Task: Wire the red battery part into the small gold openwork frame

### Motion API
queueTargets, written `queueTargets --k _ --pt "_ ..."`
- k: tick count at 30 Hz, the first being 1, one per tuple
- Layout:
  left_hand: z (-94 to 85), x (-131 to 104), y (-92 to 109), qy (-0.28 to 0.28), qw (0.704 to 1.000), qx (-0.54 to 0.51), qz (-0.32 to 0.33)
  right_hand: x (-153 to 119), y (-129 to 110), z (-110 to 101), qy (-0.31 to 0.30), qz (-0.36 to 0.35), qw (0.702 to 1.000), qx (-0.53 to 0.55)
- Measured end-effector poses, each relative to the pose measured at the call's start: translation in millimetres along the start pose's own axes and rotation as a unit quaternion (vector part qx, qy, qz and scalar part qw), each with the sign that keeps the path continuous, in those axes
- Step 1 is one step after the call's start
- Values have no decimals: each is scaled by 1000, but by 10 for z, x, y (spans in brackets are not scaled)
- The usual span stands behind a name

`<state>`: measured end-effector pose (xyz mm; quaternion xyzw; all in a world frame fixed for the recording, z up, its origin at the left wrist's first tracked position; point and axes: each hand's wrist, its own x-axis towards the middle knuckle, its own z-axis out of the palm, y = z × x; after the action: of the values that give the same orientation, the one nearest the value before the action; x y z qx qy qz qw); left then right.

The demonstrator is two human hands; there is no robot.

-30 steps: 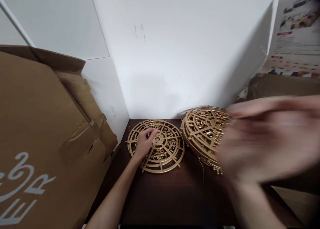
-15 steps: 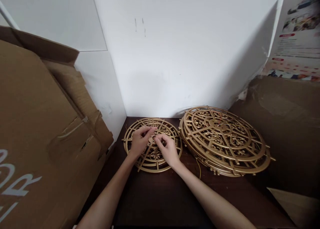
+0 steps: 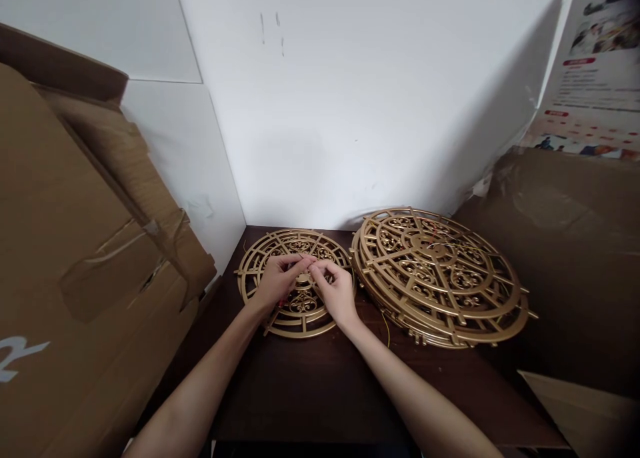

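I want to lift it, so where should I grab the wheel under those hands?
Probably mid near rim, from the near side. The wheel lies flat, that stretch is uncovered, with gaps just inside to hook into. The wall is behind, the pile close at right.

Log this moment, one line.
Left hand: pinched over gold disc | Right hand: pinched beside left | Item held: unclear | Disc stack: on table, right side

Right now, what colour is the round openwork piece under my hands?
Gold; the openwork piece shows best in the head view.
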<state>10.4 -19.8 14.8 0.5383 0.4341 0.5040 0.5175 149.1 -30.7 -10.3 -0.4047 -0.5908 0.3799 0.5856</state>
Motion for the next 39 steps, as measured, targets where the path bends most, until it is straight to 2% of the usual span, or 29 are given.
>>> queueTargets --k 3,9,14,21,24,32,39 --pt "18 -1 -24 -7 1000 2 -3 8 16 -14 25 16 1000 8" --pt "-27 22 -12 52 999 3 6 10 5 -41 48 -5 998 -37" --pt "-33 43 -43 88 996 17 17 11 8 -45 42 13 998 -39" --pt "12 31 -91 39 994 88 56 26 25 -38 37 8 999 -20" --pt "16 29 -99 41 990 111 74 26 20 -42 41 11 999 -23" --pt "30 6 -44 40 991 117 54 24 -13 -56 59 -14 998 -10" --pt "81 -51 18 11 993 101 60 39 6 -44 73 42 994 77"
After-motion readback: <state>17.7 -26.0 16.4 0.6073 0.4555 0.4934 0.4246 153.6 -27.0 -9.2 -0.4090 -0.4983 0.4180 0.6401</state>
